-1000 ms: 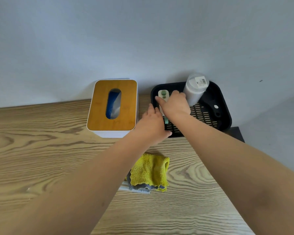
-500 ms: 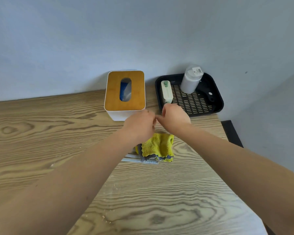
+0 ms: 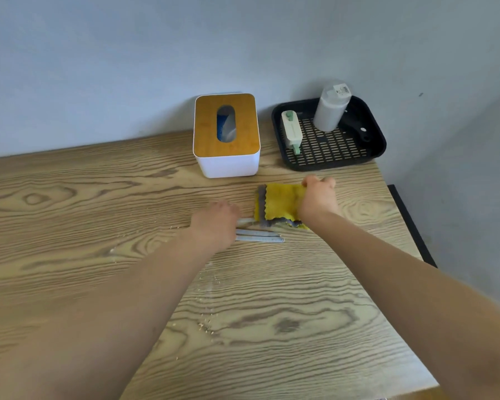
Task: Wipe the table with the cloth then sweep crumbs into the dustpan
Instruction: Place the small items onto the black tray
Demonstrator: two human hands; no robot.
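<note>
The right hand [image 3: 318,199] lies on the right edge of the yellow cloth [image 3: 280,204], its fingers curled over the cloth's far right corner and gripping it, right of the frame's centre. The cloth is spread flat on the wooden table [image 3: 98,197], with a grey scalloped border showing along its left and lower edges. The left hand [image 3: 215,222] sits just left of the cloth, near the middle of the frame, knuckles up; its fingers point down and away from the camera, so whether it holds anything cannot be told. Just below the cloth and beside the left hand lie two pale grey strips [image 3: 259,236], side by side on the table, partly hidden by that hand. Crumbs [image 3: 205,327] are scattered on the wood in the lower middle of the frame, with a few more left of the left hand. Above the cloth, against the wall, stands a white tissue box [image 3: 227,134] with a wooden lid. In the upper right, a black slotted tray [image 3: 378,140] holds a pale green and cream brush [image 3: 291,131] and a white bottle [image 3: 331,106].
</note>
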